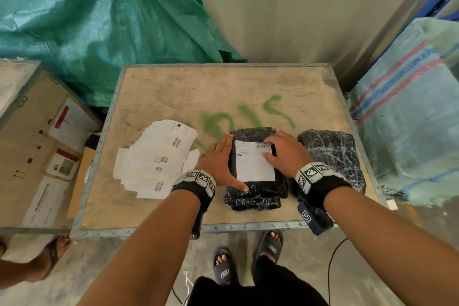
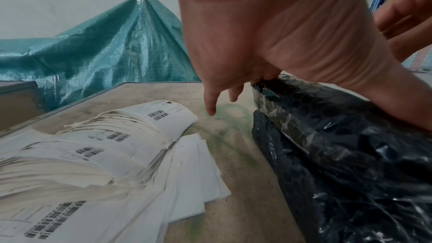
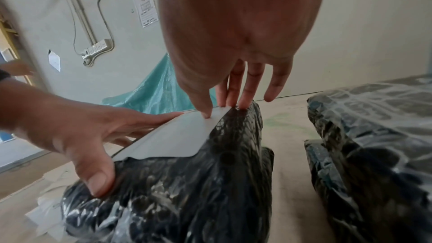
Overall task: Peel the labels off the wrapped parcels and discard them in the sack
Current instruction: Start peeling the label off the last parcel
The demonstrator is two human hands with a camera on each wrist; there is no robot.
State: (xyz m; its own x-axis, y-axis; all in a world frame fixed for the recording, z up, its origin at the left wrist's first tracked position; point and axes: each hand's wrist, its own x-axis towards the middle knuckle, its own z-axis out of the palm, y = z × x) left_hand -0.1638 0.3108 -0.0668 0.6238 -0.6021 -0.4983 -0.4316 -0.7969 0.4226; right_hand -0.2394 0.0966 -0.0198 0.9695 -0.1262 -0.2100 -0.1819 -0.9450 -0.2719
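A stack of black bubble-wrapped parcels [image 1: 255, 194] lies on the wooden crate top [image 1: 173, 92]. The top parcel [image 3: 187, 191] bears a white label [image 1: 253, 166]. My left hand [image 1: 223, 164] lies flat along the parcel's left side, its thumb pressing the near end. My right hand [image 1: 275, 149] rests on the label's right edge. In the right wrist view its thumb tip [image 3: 207, 115] presses the label [image 3: 173, 136] near the far corner, with the fingertips just beyond. A second black parcel stack [image 1: 332, 154] sits to the right.
A pile of loose white labels [image 1: 156, 159] lies left of the parcels. A green woven sack [image 1: 99, 20] slumps behind the crate, a striped one [image 1: 409, 107] stands at the right. Another crate [image 1: 37, 131] and someone's sandalled foot [image 1: 52, 253] are at the left.
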